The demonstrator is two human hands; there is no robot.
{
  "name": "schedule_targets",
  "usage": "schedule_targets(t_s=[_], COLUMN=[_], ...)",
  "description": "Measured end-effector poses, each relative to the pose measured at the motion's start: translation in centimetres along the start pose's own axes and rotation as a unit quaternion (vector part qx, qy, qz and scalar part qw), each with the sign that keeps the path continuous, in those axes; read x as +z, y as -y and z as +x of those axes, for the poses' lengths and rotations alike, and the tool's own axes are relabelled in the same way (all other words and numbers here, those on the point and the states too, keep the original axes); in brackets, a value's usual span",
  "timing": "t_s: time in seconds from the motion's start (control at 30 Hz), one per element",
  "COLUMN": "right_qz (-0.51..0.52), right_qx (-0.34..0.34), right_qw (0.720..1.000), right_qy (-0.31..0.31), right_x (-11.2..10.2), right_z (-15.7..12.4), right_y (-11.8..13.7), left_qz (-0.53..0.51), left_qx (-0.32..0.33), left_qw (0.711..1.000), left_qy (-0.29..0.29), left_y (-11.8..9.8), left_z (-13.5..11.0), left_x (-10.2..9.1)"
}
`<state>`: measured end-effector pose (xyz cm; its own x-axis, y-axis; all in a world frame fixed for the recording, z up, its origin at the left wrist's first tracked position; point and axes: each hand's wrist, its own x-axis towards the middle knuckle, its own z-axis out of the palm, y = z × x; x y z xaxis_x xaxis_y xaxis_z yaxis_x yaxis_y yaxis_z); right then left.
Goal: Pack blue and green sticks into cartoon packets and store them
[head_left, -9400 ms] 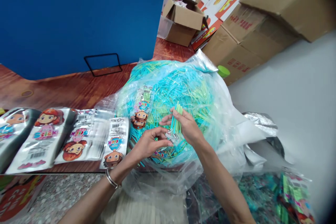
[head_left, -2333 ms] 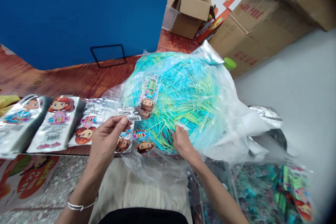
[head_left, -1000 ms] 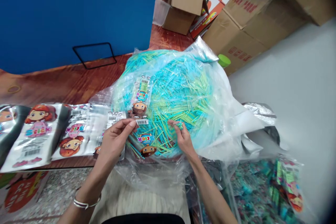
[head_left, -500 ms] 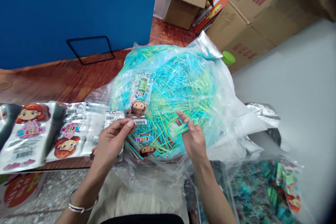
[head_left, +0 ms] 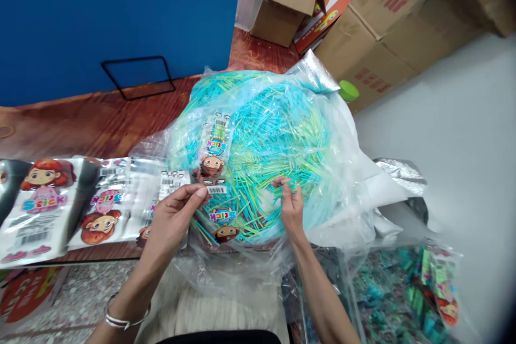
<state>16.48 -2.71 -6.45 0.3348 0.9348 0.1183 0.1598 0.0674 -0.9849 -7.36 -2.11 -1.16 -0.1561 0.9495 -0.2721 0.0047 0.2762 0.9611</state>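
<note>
My left hand (head_left: 171, 220) pinches the top edge of a small clear pouch (head_left: 223, 216) printed with "Stick" and a cartoon face, between thumb and forefinger. A similar pouch (head_left: 215, 145) with several green sticks inside lies just above it on the pile. Thin blue and green plastic sticks (head_left: 270, 118) fill a large open clear bag (head_left: 342, 172). My right hand (head_left: 292, 207) is over the pile's near side, its fingers curled round a few sticks. How many it holds is hidden by the fingers.
Printed silver pouches (head_left: 100, 204) lie in a row at left on the wooden table (head_left: 108, 118). Cardboard boxes (head_left: 387, 27) stack at the back right, behind a green cap (head_left: 349, 91). Low at right, a clear container holds filled pouches (head_left: 441, 285).
My right hand has turned over and closed its fingers; the bunch of sticks that lay across them shows less now. My left hand keeps the same pinch on the pouch.
</note>
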Motion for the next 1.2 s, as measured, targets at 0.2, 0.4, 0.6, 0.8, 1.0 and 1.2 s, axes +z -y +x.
schedule_targets(t_s=[0.2,0.4,0.6,0.8,1.0,1.2], right_qz=[-0.048,-0.076,-0.050,0.012,0.004,0.014], right_qx=[0.013,0.035,0.036,-0.024,0.035,0.058], right_qw=[0.996,0.995,0.998,0.999,0.999,0.997], right_qy=[0.076,0.048,0.009,-0.024,0.018,0.056], right_x=[-0.3,-0.8,-0.6,-0.1,0.5,0.6], right_z=[-1.9,-5.5,-4.9,-2.2,-1.9,-1.7], right_y=[0.0,-0.3,-0.3,0.3,-1.3,-2.0], left_qz=[-0.001,-0.019,-0.021,-0.021,-0.018,-0.007], left_qx=[-0.004,-0.015,-0.003,0.007,0.010,0.014], left_qw=[1.000,1.000,1.000,1.000,1.000,1.000], left_qy=[0.010,0.009,0.019,0.019,0.016,0.020], left_y=[0.5,0.1,0.4,0.7,0.4,0.9], left_z=[0.0,0.1,0.1,-0.2,-0.2,-0.1], left_x=[-0.3,-0.1,-0.2,-0.6,-0.6,-0.7])
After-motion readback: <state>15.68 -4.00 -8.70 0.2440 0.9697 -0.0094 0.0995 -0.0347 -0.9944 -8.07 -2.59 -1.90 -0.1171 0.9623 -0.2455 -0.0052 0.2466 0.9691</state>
